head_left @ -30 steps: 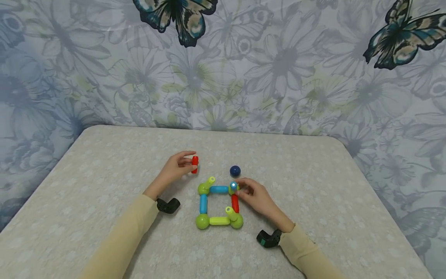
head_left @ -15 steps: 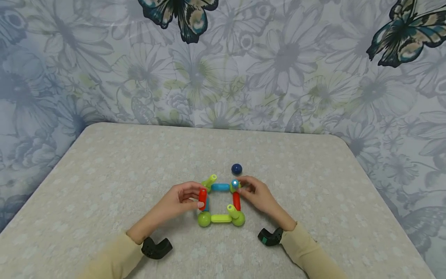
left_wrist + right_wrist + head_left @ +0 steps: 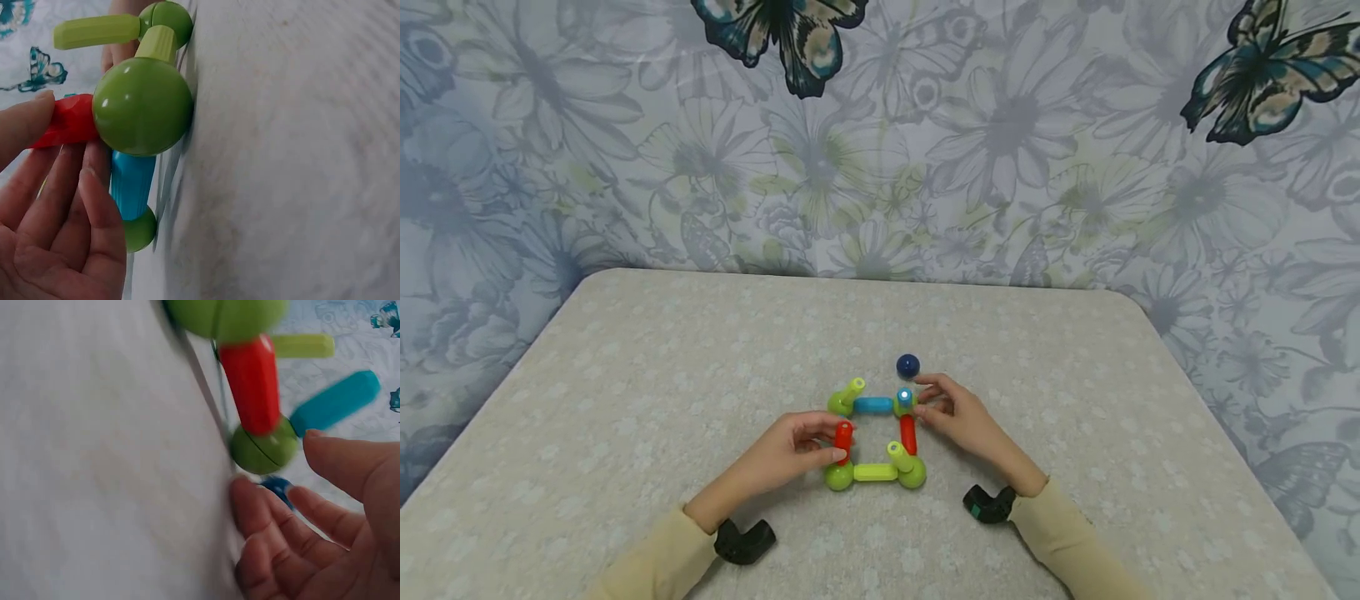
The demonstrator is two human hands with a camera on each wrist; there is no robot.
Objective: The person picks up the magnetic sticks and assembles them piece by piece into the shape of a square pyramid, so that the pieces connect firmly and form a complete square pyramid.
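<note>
My left hand [image 3: 793, 446] pinches a red toy building rod [image 3: 843, 442] between thumb and fingers. The rod stands over the near left green ball [image 3: 838, 477]; in the left wrist view its end meets that ball [image 3: 144, 106]. Green balls and coloured rods form a square frame on the table, with a blue rod [image 3: 874, 405] at the back and a red rod [image 3: 908, 435] on the right. My right hand [image 3: 957, 418] is beside the far right ball [image 3: 264, 450], fingers loosely bent, its thumb right at the base of the raised blue rod [image 3: 337, 403].
A dark blue ball [image 3: 907, 366] lies just behind the frame. Yellow-green rods stick up from the far left corner [image 3: 856, 387] and the near right corner [image 3: 896, 452]. The table [image 3: 700, 350] meets a flowered wall [image 3: 1000, 167] at the back.
My left hand has brought the red rod from the back left toward me, onto the near left corner ball. My right hand has shifted slightly away from the far right corner.
</note>
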